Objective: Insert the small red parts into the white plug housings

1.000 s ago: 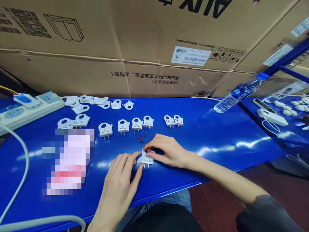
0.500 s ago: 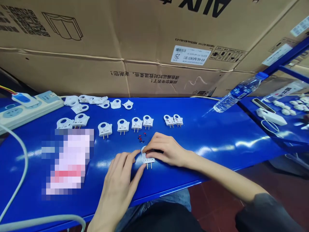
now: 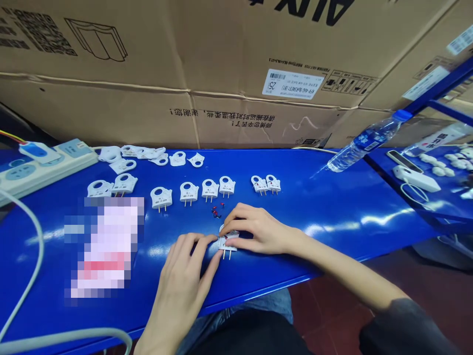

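A white plug housing (image 3: 228, 243) with two metal prongs pointing toward me lies on the blue table (image 3: 295, 217) between my hands. My left hand (image 3: 186, 271) pinches its left edge between thumb and forefinger. Over its upper right part, my right hand (image 3: 254, 229) has its thumb and fingers closed on it, and a bit of red shows by the fingertips. Just beyond lie several small red parts with dark leads (image 3: 216, 212). Farther back stand several similar housings (image 3: 188, 193) in a row, and a pair with red pieces inside (image 3: 266, 184).
White ring-shaped covers (image 3: 178, 159) lie along the back. A power strip (image 3: 48, 165) and a cable (image 3: 39, 246) are on the left, near a blurred pink item (image 3: 111, 241). Cardboard boxes (image 3: 221, 59) stand behind. A water bottle (image 3: 365, 140) leans at the right.
The held housing has turned slightly, its prongs shifting a little to the left. My right fingers have moved slightly over it, and my left fingertips have shifted slightly right.
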`<action>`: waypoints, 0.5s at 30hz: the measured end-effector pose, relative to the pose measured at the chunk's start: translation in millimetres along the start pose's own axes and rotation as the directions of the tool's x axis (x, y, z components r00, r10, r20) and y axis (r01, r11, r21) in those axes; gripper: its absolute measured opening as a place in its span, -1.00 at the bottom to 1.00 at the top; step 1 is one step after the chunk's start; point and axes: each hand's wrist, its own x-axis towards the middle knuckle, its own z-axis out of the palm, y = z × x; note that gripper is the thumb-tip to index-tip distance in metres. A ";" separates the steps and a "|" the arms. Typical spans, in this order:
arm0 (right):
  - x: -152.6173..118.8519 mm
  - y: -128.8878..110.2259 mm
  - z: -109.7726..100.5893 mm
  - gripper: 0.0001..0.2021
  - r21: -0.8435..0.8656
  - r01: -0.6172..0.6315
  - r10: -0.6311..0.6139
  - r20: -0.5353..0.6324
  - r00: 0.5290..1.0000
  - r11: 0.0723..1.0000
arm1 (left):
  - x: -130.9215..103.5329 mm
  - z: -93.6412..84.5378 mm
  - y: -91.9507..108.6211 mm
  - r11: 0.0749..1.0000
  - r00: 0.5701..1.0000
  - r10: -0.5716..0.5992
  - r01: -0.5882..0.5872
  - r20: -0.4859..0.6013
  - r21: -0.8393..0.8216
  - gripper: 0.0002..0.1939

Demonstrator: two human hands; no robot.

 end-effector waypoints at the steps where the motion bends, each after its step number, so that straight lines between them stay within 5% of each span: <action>1: -0.1 -0.1 -1.0 -0.73 0.005 -0.002 0.002 0.008 1.000 1.000 | -0.1 0.0 -0.3 1.000 1.000 -0.004 0.004 0.001 0.003 -0.77; 6: -0.9 1.0 -3.7 -0.58 0.012 0.002 -0.002 0.043 0.999 1.000 | -0.8 0.1 -2.6 1.000 1.000 0.024 -0.024 0.003 0.013 -0.76; 15: -1.7 -1.3 -7.9 -0.60 -0.009 -0.052 0.053 0.042 0.998 0.999 | -0.2 -0.4 0.3 1.000 1.000 0.006 -0.006 -0.004 0.019 -0.75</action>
